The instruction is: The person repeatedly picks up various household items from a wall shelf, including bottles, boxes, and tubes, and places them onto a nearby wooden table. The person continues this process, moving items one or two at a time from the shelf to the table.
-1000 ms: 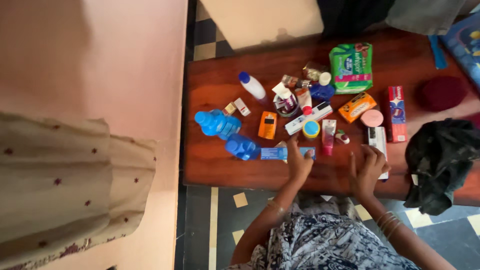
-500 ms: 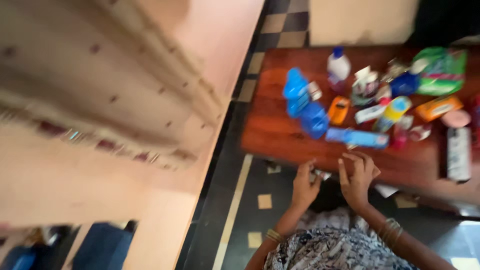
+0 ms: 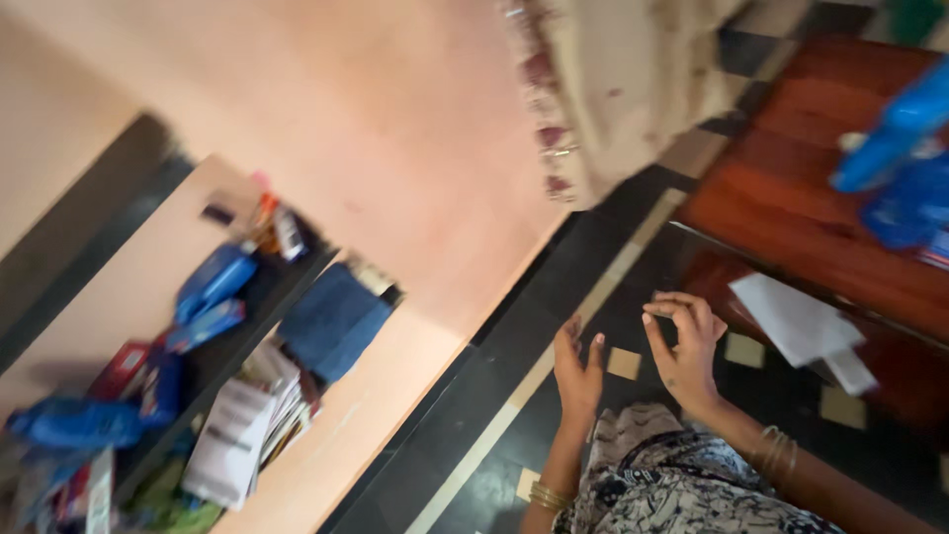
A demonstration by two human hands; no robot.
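Hovering apart over the dark floor, my left hand (image 3: 578, 368) and right hand (image 3: 685, 344) are holding nothing — blue bottles (image 3: 902, 158) are lying well off to the right.

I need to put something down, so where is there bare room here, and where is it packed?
The wooden table is bare along its near edge, between the blue bottles and the hanging cloth. The dark floor left of the left hand is open. The right hand hovers near white papers. The wall shelf is crammed.
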